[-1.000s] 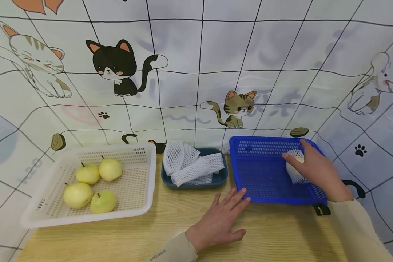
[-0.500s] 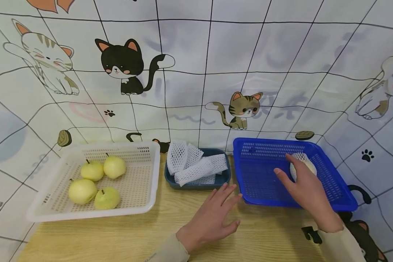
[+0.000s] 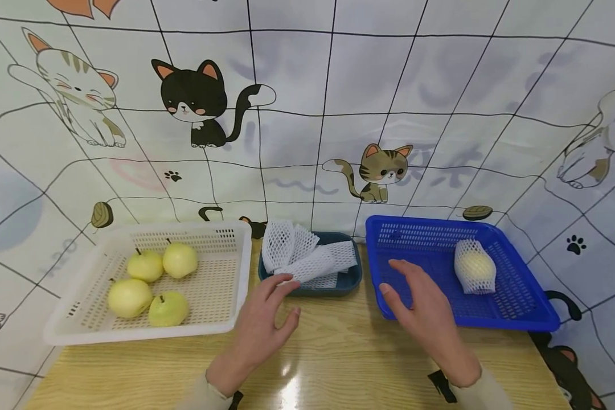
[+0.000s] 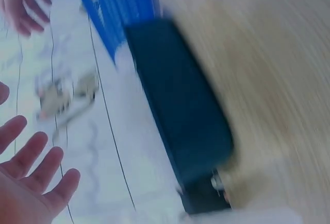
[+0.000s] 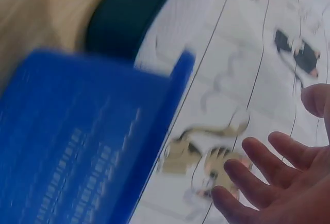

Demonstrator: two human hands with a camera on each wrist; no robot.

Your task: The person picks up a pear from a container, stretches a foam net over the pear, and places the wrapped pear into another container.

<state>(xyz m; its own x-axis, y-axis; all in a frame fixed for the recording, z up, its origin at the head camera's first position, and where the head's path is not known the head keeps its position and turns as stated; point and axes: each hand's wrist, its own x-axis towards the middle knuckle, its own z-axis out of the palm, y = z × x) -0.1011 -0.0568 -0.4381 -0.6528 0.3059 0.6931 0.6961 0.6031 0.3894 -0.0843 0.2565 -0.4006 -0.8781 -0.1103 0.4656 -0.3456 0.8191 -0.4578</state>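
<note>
My left hand [image 3: 258, 327] hangs with loosely bent fingers between the white basket [image 3: 236, 302] and the small dark teal tray [image 3: 345, 282]. Its fingertips overlap the tray's front edge in the head view, near the white foam fruit nets [image 3: 307, 265]. My right hand [image 3: 430, 313] is over the front left part of the blue basket [image 3: 523, 296], thumb and fingers apart, holding nothing. A pale yellow pear in a foam net [image 3: 476, 266] lies at the right of that basket. Several yellow-green pears [image 3: 129, 298] sit in the white basket. Both wrist views show spread fingers with nothing in them.
The baskets and tray stand in a row along the back of a wooden table [image 3: 348, 353]. Behind them rises a white wall covering [image 3: 287, 131] with a grid and cartoon cats. A black strap-like shape [image 3: 566, 304] shows beside the blue basket's right end.
My right hand has let go of the netted pear in the blue basket and moved left. My left hand has moved left from the blue basket's corner to the teal tray's front left.
</note>
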